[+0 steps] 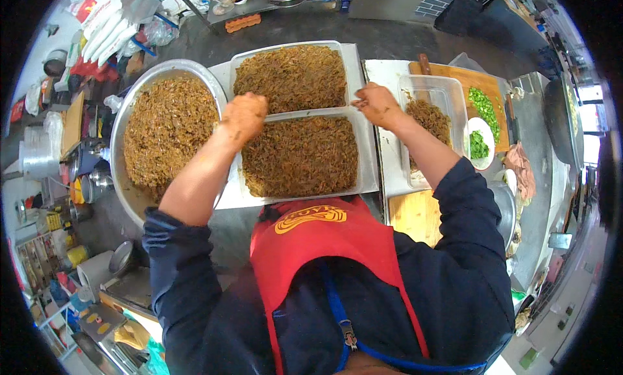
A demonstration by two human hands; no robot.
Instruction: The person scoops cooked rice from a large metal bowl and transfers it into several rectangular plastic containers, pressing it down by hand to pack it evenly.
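Two shallow rectangular plastic trays, a far tray (344, 78) and a near tray (361, 153), lie end-to-side before me, packed level with a brown shredded food mixture (302, 156). My left hand (243, 118) is a curled fist over the left end of the line where the trays meet; its fingertips are hidden. Just beyond the far tray's right rim is my right hand (378, 106), fingers bent and bits of food on the skin. Whether either hand grips a rim is unclear. A large metal basin (119, 180) of similar mixture stands at left.
At right, a clear plastic container (456, 90) holds more mixture. Behind it a wooden cutting board (502, 126) carries a knife (424, 64) and chopped green vegetables (484, 109). A white bowl (488, 131) of greens sits close by. Another wooden board (413, 216) lies nearer me.
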